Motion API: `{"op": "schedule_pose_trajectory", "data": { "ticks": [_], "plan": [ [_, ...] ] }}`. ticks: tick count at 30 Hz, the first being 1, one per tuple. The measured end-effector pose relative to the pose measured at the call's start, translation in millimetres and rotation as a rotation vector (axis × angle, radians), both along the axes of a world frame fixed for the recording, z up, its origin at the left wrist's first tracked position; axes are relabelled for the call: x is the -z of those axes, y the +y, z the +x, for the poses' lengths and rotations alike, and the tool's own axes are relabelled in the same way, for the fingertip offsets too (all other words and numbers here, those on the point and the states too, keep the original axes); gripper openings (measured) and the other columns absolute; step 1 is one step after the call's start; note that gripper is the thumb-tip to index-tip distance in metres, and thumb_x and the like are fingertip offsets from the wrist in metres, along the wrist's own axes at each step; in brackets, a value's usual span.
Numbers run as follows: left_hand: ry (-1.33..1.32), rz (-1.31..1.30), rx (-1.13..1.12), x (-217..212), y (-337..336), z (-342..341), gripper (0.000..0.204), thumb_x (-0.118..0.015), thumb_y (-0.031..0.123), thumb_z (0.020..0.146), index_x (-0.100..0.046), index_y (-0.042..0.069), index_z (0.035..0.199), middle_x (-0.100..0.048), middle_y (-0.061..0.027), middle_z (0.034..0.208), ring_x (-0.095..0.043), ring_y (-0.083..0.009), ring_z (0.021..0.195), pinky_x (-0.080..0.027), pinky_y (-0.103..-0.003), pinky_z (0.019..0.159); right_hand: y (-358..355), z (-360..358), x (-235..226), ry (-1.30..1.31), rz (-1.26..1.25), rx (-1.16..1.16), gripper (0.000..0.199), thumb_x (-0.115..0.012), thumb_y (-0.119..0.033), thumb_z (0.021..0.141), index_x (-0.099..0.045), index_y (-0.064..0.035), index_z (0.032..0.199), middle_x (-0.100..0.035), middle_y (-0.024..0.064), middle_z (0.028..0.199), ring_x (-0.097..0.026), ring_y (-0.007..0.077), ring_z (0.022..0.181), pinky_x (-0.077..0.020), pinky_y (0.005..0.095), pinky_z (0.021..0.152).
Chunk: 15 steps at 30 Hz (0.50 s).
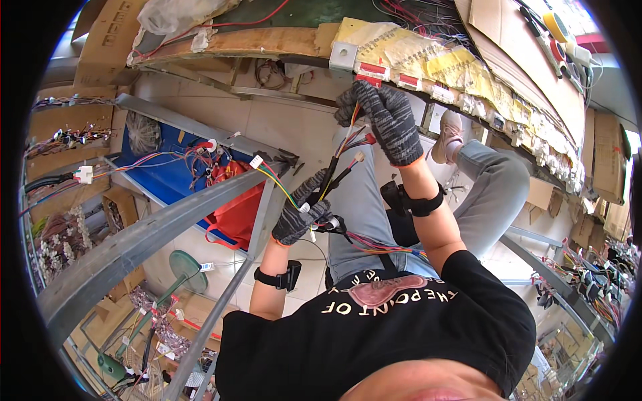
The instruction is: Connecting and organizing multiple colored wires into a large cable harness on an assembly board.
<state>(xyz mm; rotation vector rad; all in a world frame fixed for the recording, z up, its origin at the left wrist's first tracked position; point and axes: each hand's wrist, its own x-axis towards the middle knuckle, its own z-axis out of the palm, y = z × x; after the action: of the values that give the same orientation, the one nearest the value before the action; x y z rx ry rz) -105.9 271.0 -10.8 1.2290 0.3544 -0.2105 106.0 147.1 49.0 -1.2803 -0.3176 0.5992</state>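
Observation:
My left hand (pixel 301 215), in a grey knit glove, is closed around a black-wrapped wire bundle (pixel 329 175) at lap height. Coloured wires fan out of it, one branch ending in a small white connector (pixel 256 161). My right hand (pixel 386 120), gloved the same way, is raised higher and pinches the upper wire ends (pixel 353 134) just below the edge of a wooden work board (pixel 267 41). More coloured wires (pixel 381 244) trail from the bundle across my lap. Both forearms wear black straps.
The board carries yellow paper sheets (pixel 428 57) and red-and-white tags (pixel 374 69). A grey metal rail (pixel 154 230) runs diagonally at left, with a red bag (pixel 237 214), a blue mat (pixel 157 175) and a green fan (pixel 184 267) beyond. Wire harnesses hang at both sides.

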Motion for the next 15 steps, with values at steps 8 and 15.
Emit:
{"op": "schedule_pose_trajectory", "data": {
  "ticks": [8,15],
  "plan": [
    [0.091,-0.125,-0.103,-0.1,-1.0,-0.1,0.042,-0.053,-0.008,0.079,-0.047,0.006,0.119,-0.058,-0.0048,0.082,-0.055,-0.0112,0.069,-0.049,-0.027,0.064,12.0,-7.3,-0.8,0.222,0.176,0.1,0.031,-0.048,-0.021,0.091,-0.06,0.0065,0.086,-0.063,0.0122,0.072,-0.06,0.0164,0.062,-0.0497,0.0289,0.061],
    [0.086,-0.1,-0.155,20.5,-8.3,-4.2,0.033,-0.057,-0.003,0.08,-0.051,0.004,0.111,-0.057,-0.0036,0.081,-0.054,-0.0097,0.067,-0.048,-0.025,0.062,10.9,-0.6,4.7,0.2,0.219,0.079,0.03,-0.047,-0.022,0.091,-0.058,0.0065,0.091,-0.063,0.0162,0.077,-0.063,0.0222,0.066,-0.0513,0.0324,0.064]
  ]
}}
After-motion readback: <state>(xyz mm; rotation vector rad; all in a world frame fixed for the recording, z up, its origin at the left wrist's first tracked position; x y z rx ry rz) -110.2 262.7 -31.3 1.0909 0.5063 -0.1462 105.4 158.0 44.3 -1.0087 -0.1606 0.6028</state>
